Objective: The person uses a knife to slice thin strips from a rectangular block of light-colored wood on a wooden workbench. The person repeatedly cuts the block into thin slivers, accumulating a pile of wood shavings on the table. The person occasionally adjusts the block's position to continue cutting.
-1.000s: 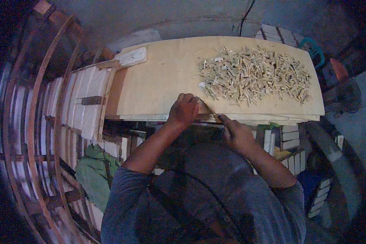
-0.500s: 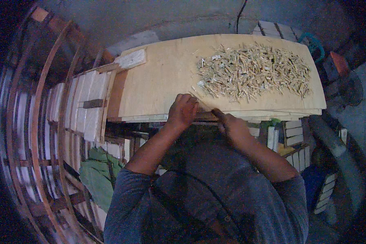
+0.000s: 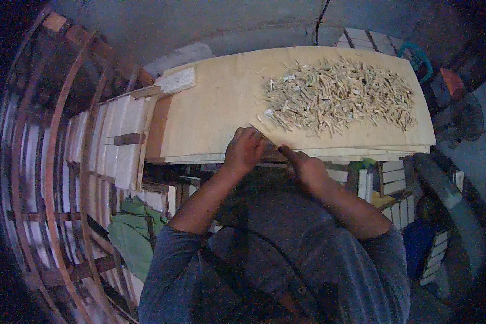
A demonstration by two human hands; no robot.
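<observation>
Nearest thing is the worker's grey-blue shirt (image 3: 173,270), just this side of the board (image 3: 210,108), so use that pale board as your landmark. The left hand (image 3: 244,148) is at the board's near edge, fingers curled down; can't tell if they're pinching anything or just pressing. The right hand (image 3: 310,168) is off that same edge, wrapped round a dark handle (image 3: 287,153). A thin pale strip (image 3: 263,133) runs slantwise between the hands, its far tip over the board. Too blurry to say if that's a blade or a sliver of wood, sorry.

My guess is we're mid-stroke on something small, working right at the board's edge. I'd say the next move calls for a firm left hold and fingertips well clear of the handle's line.

The board's near side shows several thin layers. Right half of it carries a loose pile of short sticks (image 3: 343,97), light tan with a few whitish bits. On its far left corner there's a whitish block (image 3: 177,81).

Off the board's left end: pale panels (image 3: 121,135), with green cloth (image 3: 132,237) lower down and a slatted wooden rack (image 3: 65,135) further out. Beyond its far right corner, a teal curved frame (image 3: 427,67). Behind it all, a dim grey wall (image 3: 243,21).
</observation>
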